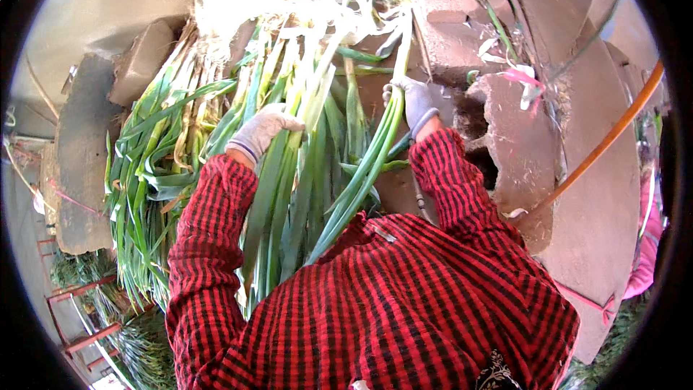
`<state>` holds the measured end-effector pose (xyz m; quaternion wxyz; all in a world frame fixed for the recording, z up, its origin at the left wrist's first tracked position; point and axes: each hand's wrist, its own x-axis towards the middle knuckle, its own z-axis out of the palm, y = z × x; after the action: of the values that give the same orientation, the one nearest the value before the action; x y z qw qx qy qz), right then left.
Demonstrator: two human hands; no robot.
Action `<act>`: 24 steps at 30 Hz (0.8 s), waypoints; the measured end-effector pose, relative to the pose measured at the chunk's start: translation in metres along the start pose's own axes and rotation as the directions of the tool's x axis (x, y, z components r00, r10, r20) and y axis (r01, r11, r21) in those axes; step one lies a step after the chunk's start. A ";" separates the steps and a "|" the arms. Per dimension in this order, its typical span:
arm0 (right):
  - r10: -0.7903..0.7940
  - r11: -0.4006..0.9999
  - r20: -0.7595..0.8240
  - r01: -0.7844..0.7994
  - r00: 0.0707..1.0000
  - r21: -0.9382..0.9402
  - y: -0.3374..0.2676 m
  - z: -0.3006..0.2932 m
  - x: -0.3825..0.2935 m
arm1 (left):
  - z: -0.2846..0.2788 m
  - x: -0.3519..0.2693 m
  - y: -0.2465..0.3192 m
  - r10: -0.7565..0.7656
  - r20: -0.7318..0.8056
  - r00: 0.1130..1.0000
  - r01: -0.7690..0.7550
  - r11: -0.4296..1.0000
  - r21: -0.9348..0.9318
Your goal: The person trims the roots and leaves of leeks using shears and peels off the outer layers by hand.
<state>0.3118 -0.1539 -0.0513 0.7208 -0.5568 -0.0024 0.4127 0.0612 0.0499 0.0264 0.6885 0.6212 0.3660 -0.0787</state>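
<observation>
My left hand, in a pale knit glove, is closed around several thick green onion stalks, with the thumb lying across them. Their white ends point away from me, and the leaves run down toward my chest. To the right, my gloved right hand grips one green onion by the stalk. Its white end rises above the fist and its long leaves hang down to my shirt. Between the hands lie more green onions. The far root ends are washed out by bright light.
A large heap of untrimmed green onions lies left of my left arm. Rough bricks and broken blocks stand on the right. An orange hose crosses the right side. Red metal racks stand at lower left, near more greens.
</observation>
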 end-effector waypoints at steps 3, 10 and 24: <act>0.041 0.979 0.380 -0.113 0.924 0.168 0.010 0.037 -0.035 | -0.021 -0.004 0.019 0.193 -0.007 0.981 -0.184 0.944 0.276; 0.118 0.988 0.433 -0.151 0.894 0.042 0.050 0.128 -0.074 | -0.026 0.008 0.046 0.264 -0.208 0.942 -0.143 0.874 0.464; -0.073 0.962 0.281 0.142 0.957 -0.233 0.129 0.150 -0.118 | 0.002 -0.038 -0.004 0.191 -0.068 0.979 -0.119 0.814 0.569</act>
<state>0.0886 -0.0989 -0.0443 0.6589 -0.5812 -0.1831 0.4410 0.0320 0.0340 0.0463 0.4556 0.8275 0.3161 -0.0885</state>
